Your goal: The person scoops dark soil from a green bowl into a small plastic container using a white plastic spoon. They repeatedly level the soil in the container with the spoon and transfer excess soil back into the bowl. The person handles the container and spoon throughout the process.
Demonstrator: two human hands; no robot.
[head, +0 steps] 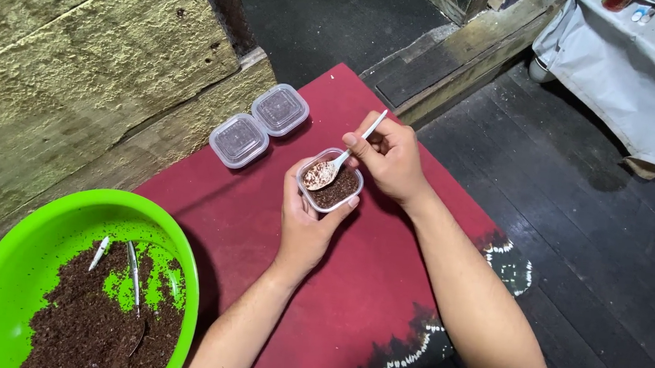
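Two lidded tubs (259, 124), one open tub (331, 183) – one spoon (334, 167), seemingly soil-coated.

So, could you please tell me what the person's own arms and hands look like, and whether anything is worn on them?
Both arms are bare from the picture's lower edge to the fingertips: no sleeves show. The left hand and the right hand carry no gloves, and no rings, watch or bracelets can be seen on them or at the wrists. No markings or bandages show on either forearm.

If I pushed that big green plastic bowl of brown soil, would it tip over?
Probably not: the big green plastic bowl looks wide and low, and the brown soil likely weighs it down. It may slide on the red cloth instead.
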